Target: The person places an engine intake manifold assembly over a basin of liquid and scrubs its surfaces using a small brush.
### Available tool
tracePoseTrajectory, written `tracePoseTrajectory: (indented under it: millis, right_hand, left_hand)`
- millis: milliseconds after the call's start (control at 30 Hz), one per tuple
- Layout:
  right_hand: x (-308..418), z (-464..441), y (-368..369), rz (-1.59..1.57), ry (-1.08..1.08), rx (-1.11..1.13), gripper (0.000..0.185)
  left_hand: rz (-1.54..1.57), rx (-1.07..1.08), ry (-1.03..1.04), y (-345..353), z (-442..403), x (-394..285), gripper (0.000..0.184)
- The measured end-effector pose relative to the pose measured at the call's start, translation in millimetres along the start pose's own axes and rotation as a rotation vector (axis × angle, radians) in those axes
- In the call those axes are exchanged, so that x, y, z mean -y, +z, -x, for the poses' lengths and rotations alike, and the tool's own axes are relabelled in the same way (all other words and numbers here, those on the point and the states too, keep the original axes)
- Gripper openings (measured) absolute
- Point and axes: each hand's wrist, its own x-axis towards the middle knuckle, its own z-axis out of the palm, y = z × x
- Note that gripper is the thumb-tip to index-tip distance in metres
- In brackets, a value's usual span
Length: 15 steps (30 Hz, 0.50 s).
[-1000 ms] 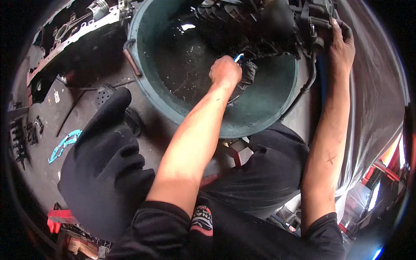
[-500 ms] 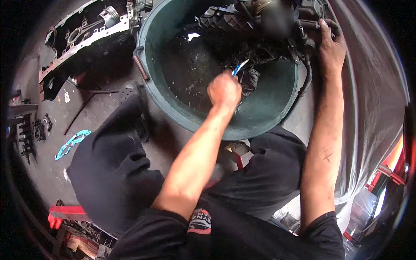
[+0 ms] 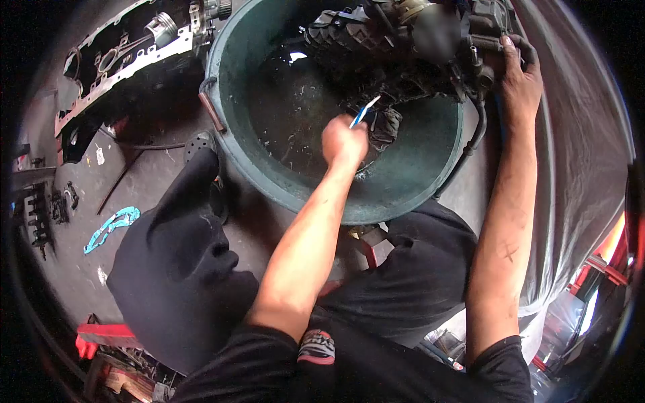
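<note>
My left hand [image 3: 345, 142] is closed around a blue-and-white toothbrush [image 3: 363, 113], its white end pointing up at the underside of a dark, greasy engine assembly [image 3: 430, 64]. Whether the bristles touch the metal, I cannot tell. The assembly rests over the far right part of a large green tub [image 3: 423, 195]. My right hand [image 3: 521, 74] grips the right end of the assembly, thumb on top and the other fingers partly hidden. Below the assembly, a dark crumpled rag-like thing [image 3: 385, 129] lies against the inside of the tub. Dark liquid [image 3: 289, 114] covers the tub's bottom.
An engine block [image 3: 124, 67] with a piston and rod stands at the upper left. On the floor lie a light-blue patterned loop of cloth [image 3: 111, 228] and dark metal parts [image 3: 37, 208]. Plastic sheeting [image 3: 578, 148] hangs along the right. My knees flank the tub's near side.
My left hand has shifted slightly left and down with the toothbrush, and more of the brush shows. My right hand keeps its grip on the assembly. The whole view has shifted slightly.
</note>
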Motion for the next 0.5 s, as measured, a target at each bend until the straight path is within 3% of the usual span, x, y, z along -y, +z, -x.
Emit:
tracePoseTrajectory:
  millis: [33, 167, 267, 367, 433, 500]
  right_hand:
    - [0.0, 2.0, 0.1, -0.046, 0.026, 0.012, 0.026]
    - [6.7, 3.6, 1.4, -0.116, 0.079, 0.022, 0.026]
    - [6.1, 2.4, -1.3, 0.028, 0.037, 0.021, 0.026]
    - [-7.6, -4.9, -10.2, 0.103, -0.023, 0.007, 0.027]
    - [-11.7, -2.2, -12.5, 0.062, -0.008, -0.005, 0.03]
    - [-2.8, 2.2, -5.3, -0.024, 0.062, -0.009, 0.028]
  left_hand:
    - [0.051, 0.014, -0.078, -2.5, 5.1, 7.3, 0.021]
    - [0.013, 0.087, 0.012, 23.6, -36.6, -5.4, 0.021]
    - [0.406, 0.431, -0.243, 17.1, -62.4, -16.5, 0.02]
    - [0.07, 0.178, 0.201, 6.1, -46.4, 4.8, 0.017]
    - [-0.003, 0.014, 0.184, -20.5, -8.6, 1.9, 0.016]
    - [-0.061, 0.025, 0.166, -26.4, -1.8, -5.2, 0.016]
